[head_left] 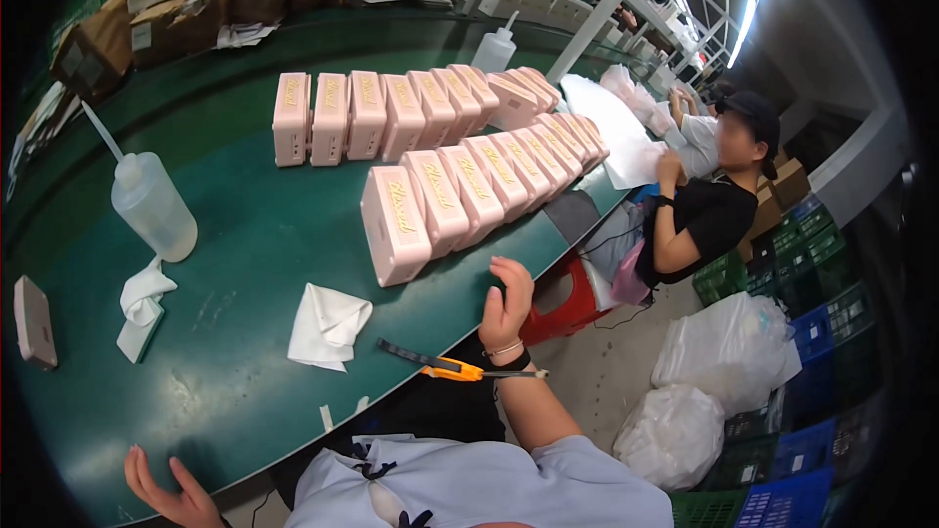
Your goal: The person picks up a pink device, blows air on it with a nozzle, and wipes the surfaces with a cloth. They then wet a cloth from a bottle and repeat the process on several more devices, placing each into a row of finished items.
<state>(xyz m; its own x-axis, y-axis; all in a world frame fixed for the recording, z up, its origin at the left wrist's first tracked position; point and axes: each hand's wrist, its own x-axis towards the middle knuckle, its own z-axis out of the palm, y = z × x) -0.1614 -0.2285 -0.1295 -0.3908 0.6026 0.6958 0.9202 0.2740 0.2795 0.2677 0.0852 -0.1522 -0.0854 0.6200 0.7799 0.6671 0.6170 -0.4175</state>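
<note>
Both hands hang empty with fingers loose, the right hand (507, 301) raised just right of the near row of pink boxes (469, 198), the left hand (171, 497) off the tabletop's (225, 372) near edge, the cutter (440, 365) lying within reach.

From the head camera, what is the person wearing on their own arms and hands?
Both hands are bare, no gloves. The right hand has two bands at the wrist: a thin light bracelet and below it a black band. The right forearm is uncovered up to a short pale lilac-grey sleeve of a top with small dark bows on its front. The left hand shows only at the lower edge; nothing worn is visible there.
</note>
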